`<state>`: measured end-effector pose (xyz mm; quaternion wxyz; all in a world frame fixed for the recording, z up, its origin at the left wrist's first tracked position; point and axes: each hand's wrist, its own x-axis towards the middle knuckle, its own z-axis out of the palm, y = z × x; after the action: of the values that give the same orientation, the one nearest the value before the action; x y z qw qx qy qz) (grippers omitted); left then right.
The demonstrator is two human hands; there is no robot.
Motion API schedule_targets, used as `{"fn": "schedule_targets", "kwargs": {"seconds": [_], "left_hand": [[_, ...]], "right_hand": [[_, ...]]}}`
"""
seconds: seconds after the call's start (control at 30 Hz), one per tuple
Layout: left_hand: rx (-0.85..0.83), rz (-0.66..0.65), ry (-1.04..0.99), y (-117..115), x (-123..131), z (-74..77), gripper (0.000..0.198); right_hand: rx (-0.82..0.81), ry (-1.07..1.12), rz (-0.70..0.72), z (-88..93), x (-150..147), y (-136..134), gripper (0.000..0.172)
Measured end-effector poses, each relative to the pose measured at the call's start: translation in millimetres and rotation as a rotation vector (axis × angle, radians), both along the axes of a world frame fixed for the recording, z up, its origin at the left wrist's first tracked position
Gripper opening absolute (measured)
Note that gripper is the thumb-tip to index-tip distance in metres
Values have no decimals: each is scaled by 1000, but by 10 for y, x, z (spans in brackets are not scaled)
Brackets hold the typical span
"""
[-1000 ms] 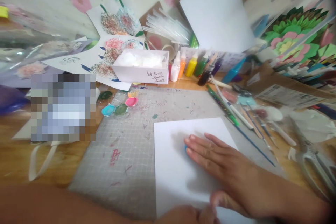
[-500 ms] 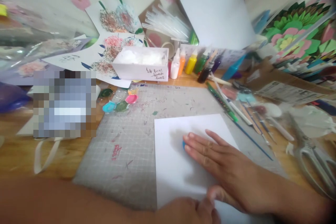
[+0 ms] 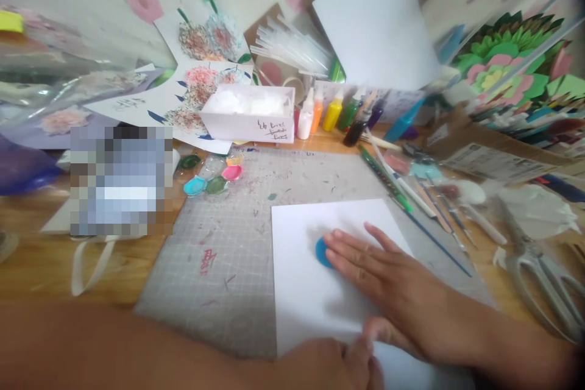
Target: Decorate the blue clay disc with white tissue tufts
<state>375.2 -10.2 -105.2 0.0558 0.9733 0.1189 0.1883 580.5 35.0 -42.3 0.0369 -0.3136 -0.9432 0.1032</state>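
Scissors (image 3: pixel 526 250) lie at far right on the tabletop (image 3: pixel 41 265). Colored bottles (image 3: pixel 333 114) stand beside a white box (image 3: pixel 237 125) bearing handwriting.

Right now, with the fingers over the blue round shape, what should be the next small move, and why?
Perhaps lift the right hand slightly, straight up. Its fingers cover the right side of the blue round shape, so the full outline cannot be checked, and a sideways slip might drag it across the white paper.
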Motion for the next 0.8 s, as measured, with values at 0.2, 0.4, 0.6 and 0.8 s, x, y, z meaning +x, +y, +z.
{"fn": "schedule_targets", "kwargs": {"seconds": [0.2, 0.4, 0.6, 0.8], "left_hand": [[42, -32, 9, 58, -20, 117, 20], [-27, -2, -10, 5, -32, -30, 18], [-16, 13, -9, 14, -12, 3, 13], [-9, -33, 13, 68, -37, 88, 16]], "right_hand": [[-7, -42, 14, -113, -17, -15, 78], [17, 57, -3, -27, 25, -1, 80], [-12, -39, 33, -55, -118, 14, 78], [-146, 154, -23, 174, -63, 66, 65]]}}
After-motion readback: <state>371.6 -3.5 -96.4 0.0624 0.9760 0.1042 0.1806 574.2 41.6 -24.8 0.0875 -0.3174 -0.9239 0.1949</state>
